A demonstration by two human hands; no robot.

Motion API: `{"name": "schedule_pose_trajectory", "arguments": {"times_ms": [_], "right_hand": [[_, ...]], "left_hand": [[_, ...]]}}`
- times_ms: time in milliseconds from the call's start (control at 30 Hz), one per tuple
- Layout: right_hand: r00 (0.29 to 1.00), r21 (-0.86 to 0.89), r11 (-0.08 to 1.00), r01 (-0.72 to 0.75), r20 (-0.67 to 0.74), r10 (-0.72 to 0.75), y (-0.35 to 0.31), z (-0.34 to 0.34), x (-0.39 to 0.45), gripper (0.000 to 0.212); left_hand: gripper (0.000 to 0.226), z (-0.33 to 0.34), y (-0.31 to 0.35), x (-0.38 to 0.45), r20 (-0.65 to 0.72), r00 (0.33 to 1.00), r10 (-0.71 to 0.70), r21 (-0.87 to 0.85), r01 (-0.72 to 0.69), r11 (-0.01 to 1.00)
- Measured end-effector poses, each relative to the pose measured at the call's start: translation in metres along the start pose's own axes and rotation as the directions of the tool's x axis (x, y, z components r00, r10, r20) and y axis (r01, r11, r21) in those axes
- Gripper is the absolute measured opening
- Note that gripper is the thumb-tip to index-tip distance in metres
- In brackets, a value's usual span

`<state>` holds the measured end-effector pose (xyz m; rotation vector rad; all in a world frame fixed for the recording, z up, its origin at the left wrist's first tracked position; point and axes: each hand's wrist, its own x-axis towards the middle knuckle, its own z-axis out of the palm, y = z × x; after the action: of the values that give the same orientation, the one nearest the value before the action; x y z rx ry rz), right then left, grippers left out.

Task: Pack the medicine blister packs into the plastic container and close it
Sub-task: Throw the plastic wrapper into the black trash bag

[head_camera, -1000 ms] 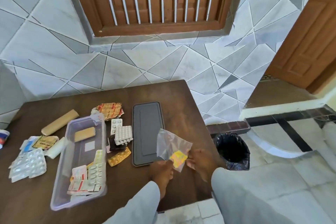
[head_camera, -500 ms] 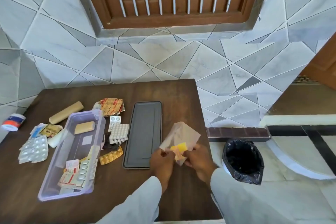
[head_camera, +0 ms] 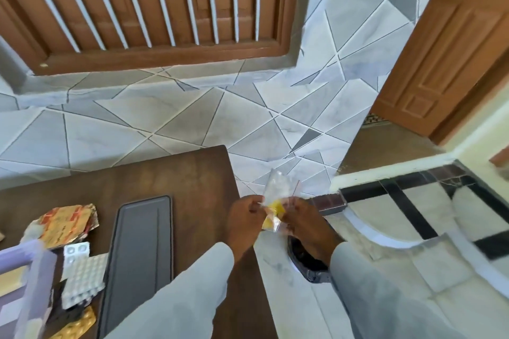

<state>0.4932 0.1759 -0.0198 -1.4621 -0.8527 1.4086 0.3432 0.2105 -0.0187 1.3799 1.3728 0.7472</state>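
Both hands pinch a small clear plastic bag [head_camera: 278,192] with a yellow packet inside, held just past the table's right edge, above the floor. My left hand [head_camera: 243,219] grips its left side and my right hand [head_camera: 305,224] its right side. The pale purple plastic container [head_camera: 26,283] shows only partly at the far left edge. Its dark grey lid [head_camera: 139,259] lies flat on the brown table [head_camera: 198,181]. Between them lie a white blister pack [head_camera: 82,279], an orange foil pack [head_camera: 64,221] and a gold blister pack [head_camera: 77,326].
A black-lined waste bin [head_camera: 308,264] stands on the floor right of the table, partly hidden under my right forearm. Behind the table is a tiled wall with a barred wooden window. A wooden door stands at the far right.
The view has swung right and closer, so most of the container has left the frame. Both hands have carried the small bag rightward off the table edge, above the bin.
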Motion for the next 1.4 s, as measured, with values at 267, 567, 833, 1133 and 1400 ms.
{"name": "schedule_pose_trajectory", "arguments": {"times_ms": [267, 567, 833, 1133, 1400], "right_hand": [[0.982, 0.112, 0.977, -0.18, -0.041, 0.186, 0.03, -0.11, 0.073, 0.017], [0.868, -0.081, 0.898, -0.433, -0.307, 0.391, 0.136, -0.271, 0.225, 0.025], [0.852, -0.56, 0.659, -0.503, -0.194, 0.486, 0.308, -0.32, 0.297, 0.029], [0.785, -0.854, 0.401, -0.333, -0.016, 0.619, 0.446, -0.325, 0.336, 0.055], [0.803, -0.856, 0.407, -0.318, -0.015, 0.596, 0.457, -0.308, 0.344, 0.05]], "left_hand": [[0.026, 0.098, -0.013, 0.073, -0.035, 0.97, -0.239, -0.136, 0.233, 0.963], [0.023, 0.255, -0.111, 0.182, -0.202, 0.815, -0.543, -0.076, 0.539, 0.839], [0.044, 0.372, -0.256, 0.233, -0.017, 0.759, -0.651, 0.227, 0.637, 0.737], [0.045, 0.43, -0.394, 0.251, 0.11, 0.691, -0.715, 0.365, 0.641, 0.675], [0.052, 0.418, -0.4, 0.25, 0.06, 0.762, -0.645, 0.476, 0.546, 0.689]]}}
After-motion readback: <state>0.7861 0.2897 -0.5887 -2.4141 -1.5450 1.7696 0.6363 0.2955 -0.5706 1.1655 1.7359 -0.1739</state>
